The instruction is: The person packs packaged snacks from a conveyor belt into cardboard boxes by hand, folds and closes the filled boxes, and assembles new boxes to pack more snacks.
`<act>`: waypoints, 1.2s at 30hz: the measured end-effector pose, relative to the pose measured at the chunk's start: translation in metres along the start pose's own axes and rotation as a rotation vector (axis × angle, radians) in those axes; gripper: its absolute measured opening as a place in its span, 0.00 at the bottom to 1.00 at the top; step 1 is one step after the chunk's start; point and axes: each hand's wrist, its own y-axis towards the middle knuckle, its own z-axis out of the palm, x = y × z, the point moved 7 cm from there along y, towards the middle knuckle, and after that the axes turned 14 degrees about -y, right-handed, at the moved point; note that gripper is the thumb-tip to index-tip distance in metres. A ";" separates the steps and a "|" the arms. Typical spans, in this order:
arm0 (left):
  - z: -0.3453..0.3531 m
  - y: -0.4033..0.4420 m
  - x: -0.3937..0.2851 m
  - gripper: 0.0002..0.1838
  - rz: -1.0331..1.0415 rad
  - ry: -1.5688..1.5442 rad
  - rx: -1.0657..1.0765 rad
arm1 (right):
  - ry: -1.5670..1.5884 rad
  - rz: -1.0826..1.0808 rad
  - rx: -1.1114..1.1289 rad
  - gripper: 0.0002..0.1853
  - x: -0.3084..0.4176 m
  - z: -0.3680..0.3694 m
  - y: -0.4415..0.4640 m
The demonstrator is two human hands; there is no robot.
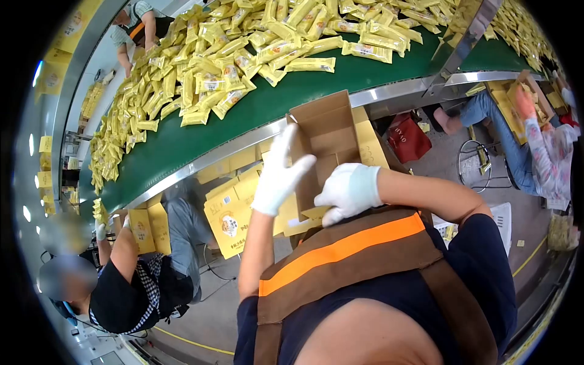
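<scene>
A smooth, dark-green conveyor belt (359,72) with a shiny metal edge curves across the upper view. Over it spreads a loose heap of yellow packets (207,73), glossy, slim and oblong, with crimped ends and small printed labels.

The open box (331,131) stands just below the belt edge, in front of the person's brown apron (347,252) with its flat orange band. It is a deep, rectangular carton, plain matte brown cardboard inside, with straight creases and yellow showing on flaps near its rim. Flat-sided yellow cartons (234,213) with printed fronts lie left of it.

Both hands wear white knit gloves. The left hand (281,173) is spread at the box's left side, thumb apart from the upright fingers. The smaller-looking right hand (348,191) curls its fingers at the near rim; whether they pinch it, I cannot tell.
</scene>
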 end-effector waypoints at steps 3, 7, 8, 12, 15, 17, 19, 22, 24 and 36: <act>0.010 0.006 0.019 0.39 -0.124 -0.228 0.069 | -0.061 0.230 -0.330 0.23 -0.040 -0.018 -0.026; 0.025 -0.015 0.078 0.39 -0.217 -0.737 -0.093 | -0.076 0.629 -0.765 0.37 -0.097 0.006 -0.073; 0.030 -0.017 0.086 0.38 -0.211 -0.702 -0.109 | 0.081 0.595 -0.853 0.36 -0.104 0.010 -0.073; 0.040 -0.024 0.098 0.35 -0.189 -0.680 -0.182 | 0.457 0.607 -0.990 0.32 -0.114 0.021 -0.072; 0.032 -0.029 0.090 0.34 -0.175 -0.647 -0.204 | 0.722 0.617 -0.870 0.31 -0.127 0.040 -0.087; 0.033 -0.038 0.098 0.34 -0.246 -0.700 -0.243 | 1.061 0.599 -0.928 0.31 -0.154 0.083 -0.092; 0.033 -0.040 0.106 0.33 -0.271 -0.738 -0.270 | 1.288 0.629 -1.008 0.32 -0.158 0.114 -0.081; 0.040 -0.049 0.118 0.32 -0.272 -0.666 -0.278 | 0.775 0.699 -0.931 0.33 -0.143 0.130 -0.056; 0.056 -0.049 0.127 0.31 -0.235 -0.475 -0.264 | 0.754 0.671 -0.898 0.34 -0.149 0.164 -0.033; -0.166 0.120 0.109 0.35 0.117 0.677 -0.655 | -0.357 0.330 -1.173 0.16 -0.297 -0.203 0.004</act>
